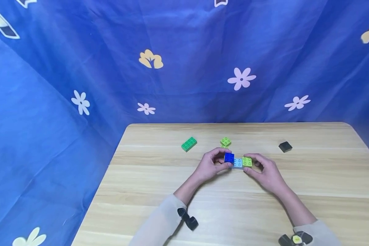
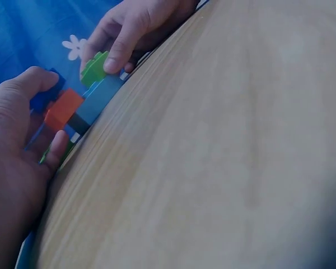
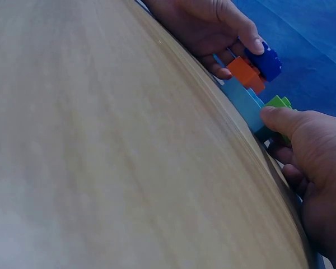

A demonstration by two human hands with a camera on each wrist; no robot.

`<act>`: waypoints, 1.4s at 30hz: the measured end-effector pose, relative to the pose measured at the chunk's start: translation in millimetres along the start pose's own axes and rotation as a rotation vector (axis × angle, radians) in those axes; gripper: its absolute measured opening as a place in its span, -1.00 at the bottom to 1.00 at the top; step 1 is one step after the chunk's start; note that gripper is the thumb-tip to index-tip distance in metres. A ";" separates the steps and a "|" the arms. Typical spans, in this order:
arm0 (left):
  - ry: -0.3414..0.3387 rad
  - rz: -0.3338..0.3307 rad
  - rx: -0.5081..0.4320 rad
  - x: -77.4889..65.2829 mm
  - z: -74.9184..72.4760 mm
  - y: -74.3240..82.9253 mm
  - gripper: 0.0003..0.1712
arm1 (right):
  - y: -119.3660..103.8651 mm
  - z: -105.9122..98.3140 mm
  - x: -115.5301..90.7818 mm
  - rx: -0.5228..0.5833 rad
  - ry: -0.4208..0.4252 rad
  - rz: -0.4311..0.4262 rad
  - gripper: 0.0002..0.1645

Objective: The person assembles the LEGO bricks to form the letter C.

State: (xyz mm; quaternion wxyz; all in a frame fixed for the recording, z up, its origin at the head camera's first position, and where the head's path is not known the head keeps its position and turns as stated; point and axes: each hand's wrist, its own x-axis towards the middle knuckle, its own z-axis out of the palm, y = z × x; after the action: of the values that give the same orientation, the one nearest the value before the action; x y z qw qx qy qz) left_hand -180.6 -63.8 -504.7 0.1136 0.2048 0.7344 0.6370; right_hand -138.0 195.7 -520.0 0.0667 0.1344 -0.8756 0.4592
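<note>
A light blue toy building brick (image 1: 237,163) lies on the table between both hands. On its left end sits an orange brick (image 3: 245,73), hidden from the head view by a dark blue brick (image 1: 229,157) over it. My left hand (image 1: 209,166) pinches the dark blue brick between thumb and fingers. A lime green brick (image 1: 247,161) is on the light blue brick's right end. There my right hand (image 1: 267,173) grips it, thumb on the near side, fingers on the far side.
Behind the left hand are lime green bricks (image 1: 226,141), partly covered. A green brick (image 1: 189,144) lies farther left and a black brick (image 1: 285,147) off to the right. A blue patterned cloth (image 1: 187,92) hangs behind the wooden table (image 1: 233,212).
</note>
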 end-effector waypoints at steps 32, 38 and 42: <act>0.002 0.000 0.006 0.5 0.8 -1.1 -0.64 | 0.5 -0.9 -1.4 -0.024 0.014 -0.021 -0.40; 0.004 -0.013 0.006 -0.6 0.6 0.8 -0.65 | -0.4 0.6 -2.0 -0.031 0.016 -0.022 -0.41; 0.013 -0.024 -0.007 -0.9 0.3 2.6 -0.66 | -0.6 1.1 -1.1 -0.025 0.015 -0.027 -0.41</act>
State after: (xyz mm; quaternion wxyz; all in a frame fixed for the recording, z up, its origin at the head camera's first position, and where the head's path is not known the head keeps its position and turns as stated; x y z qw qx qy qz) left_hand -179.2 -63.7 -502.2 0.1171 0.1914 0.7354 0.6394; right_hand -136.8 194.6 -520.5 0.0812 0.1420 -0.8788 0.4483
